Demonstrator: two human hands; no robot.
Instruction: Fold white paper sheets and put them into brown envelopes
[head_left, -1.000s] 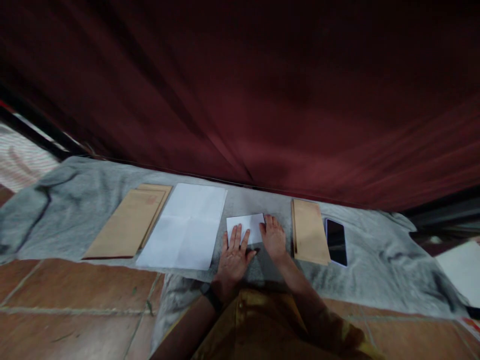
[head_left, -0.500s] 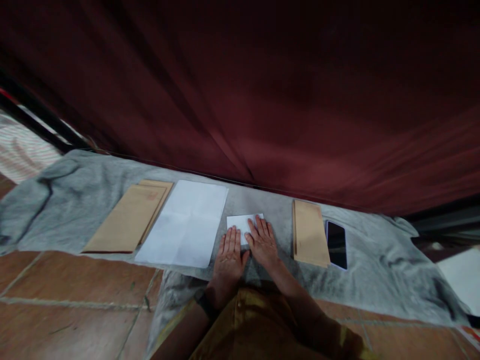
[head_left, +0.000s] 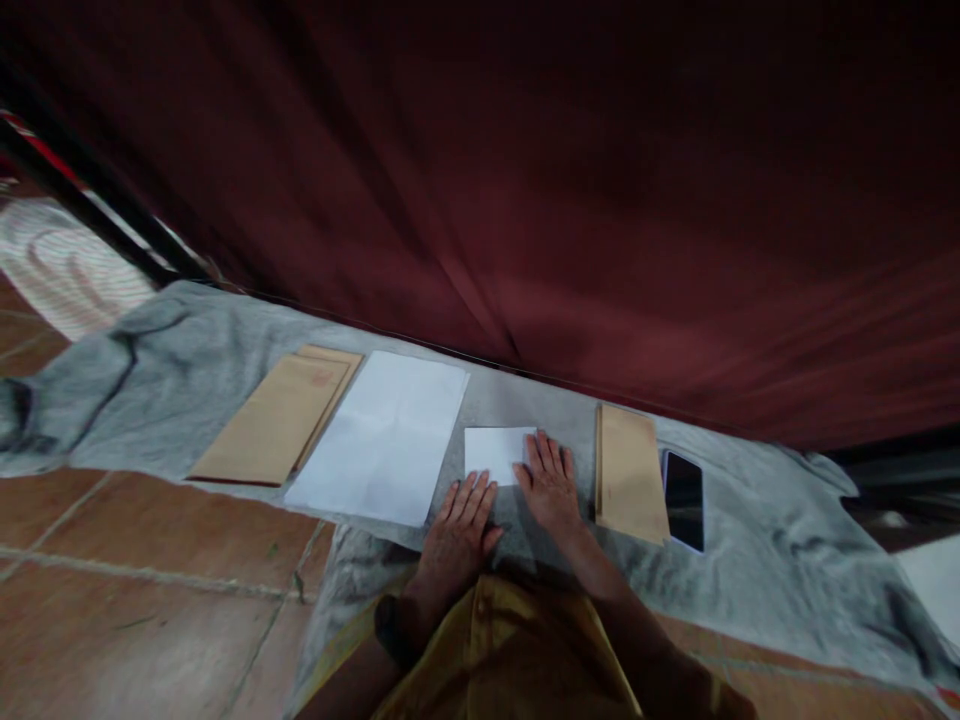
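Note:
A small white folded sheet of paper [head_left: 496, 452] lies flat on the grey cloth [head_left: 517, 395] in front of me. My left hand [head_left: 459, 532] rests palm down with its fingers stretched out, the fingertips at the paper's near left edge. Flat on the paper's right side lies my right hand [head_left: 551, 487], fingers straight and a little apart. Neither hand grips anything. Left of the hands is a stack of large white paper sheets [head_left: 382, 435], with crease lines faintly showing.
Large brown envelopes [head_left: 274, 420] lie overlapping at the left. On the right, smaller brown envelopes [head_left: 632, 470] sit beside a phone [head_left: 684, 502] with a dark screen. A dark red curtain [head_left: 480, 200] hangs behind the cloth. Terracotta tiles [head_left: 150, 610] cover the floor.
My hands have moved apart: the left has slid down toward the paper's near edge, the right toward its right side. More of the small paper shows. The view has shifted slightly.

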